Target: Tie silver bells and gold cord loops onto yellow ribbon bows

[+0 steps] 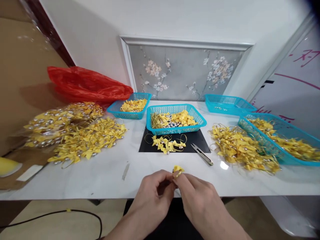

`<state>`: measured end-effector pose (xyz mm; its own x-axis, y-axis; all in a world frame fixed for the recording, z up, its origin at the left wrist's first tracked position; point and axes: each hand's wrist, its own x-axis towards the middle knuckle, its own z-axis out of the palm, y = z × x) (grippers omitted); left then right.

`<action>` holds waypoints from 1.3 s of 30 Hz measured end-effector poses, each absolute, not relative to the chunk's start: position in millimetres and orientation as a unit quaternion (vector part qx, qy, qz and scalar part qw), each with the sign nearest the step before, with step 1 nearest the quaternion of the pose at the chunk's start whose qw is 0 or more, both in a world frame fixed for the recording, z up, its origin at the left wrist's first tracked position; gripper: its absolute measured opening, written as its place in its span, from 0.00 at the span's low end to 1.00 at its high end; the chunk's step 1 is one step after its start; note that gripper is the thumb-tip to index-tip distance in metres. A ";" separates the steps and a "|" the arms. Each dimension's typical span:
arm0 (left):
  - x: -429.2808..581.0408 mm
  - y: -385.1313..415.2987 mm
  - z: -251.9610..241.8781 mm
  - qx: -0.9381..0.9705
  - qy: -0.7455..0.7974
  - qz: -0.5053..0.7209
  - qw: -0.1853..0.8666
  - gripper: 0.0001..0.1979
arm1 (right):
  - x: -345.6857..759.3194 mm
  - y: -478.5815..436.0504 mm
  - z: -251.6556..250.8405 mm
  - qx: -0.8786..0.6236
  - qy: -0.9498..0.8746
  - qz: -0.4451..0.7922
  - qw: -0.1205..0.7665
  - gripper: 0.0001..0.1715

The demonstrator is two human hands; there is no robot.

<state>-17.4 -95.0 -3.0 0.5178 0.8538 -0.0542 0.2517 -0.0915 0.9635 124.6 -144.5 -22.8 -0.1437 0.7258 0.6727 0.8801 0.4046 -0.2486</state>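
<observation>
Close to the table's front edge, my left hand point(155, 195) and my right hand point(198, 196) meet with fingertips pinched together. Between them is a small yellow ribbon flower point(178, 168), its lower part hidden by my fingers. Just beyond lie several finished-looking yellow ribbon flowers with silvery beads point(167, 145) on a black mat point(145, 146). A pair of thread snips point(203, 155) rests at the mat's right corner, blades pointing away to the left. Behind them a blue basket point(176, 130) holds more yellow flowers and silvery beads, standing partly on the mat.
Piles of yellow ribbon flowers lie at left point(87, 141) and right point(241, 146). Other blue baskets stand at back left point(125, 115), back right point(230, 104) and far right point(282, 140). A red plastic bag point(87, 85) slumps by the wall. A yellow spool point(10, 167) sits far left.
</observation>
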 end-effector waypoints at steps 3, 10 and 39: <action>-16.7 -94.3 -2.4 0.646 0.404 0.282 0.583 0.06 | 125.2 -144.6 -21.5 -0.544 -0.730 -0.102 0.401 0.13; -17.9 -92.9 5.4 0.588 0.387 0.274 0.655 0.05 | 136.3 -138.2 -10.9 -0.537 -0.651 0.096 0.527 0.11; -21.0 -99.0 1.6 0.438 0.379 0.263 0.771 0.03 | 156.6 -126.1 9.7 -0.413 -0.415 0.425 0.690 0.12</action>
<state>-21.0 -99.0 1.6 0.5733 0.7389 -0.3540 -0.0736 0.4767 0.8760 156.6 -126.1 9.7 0.2942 0.9298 0.2210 -0.2448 0.2969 -0.9230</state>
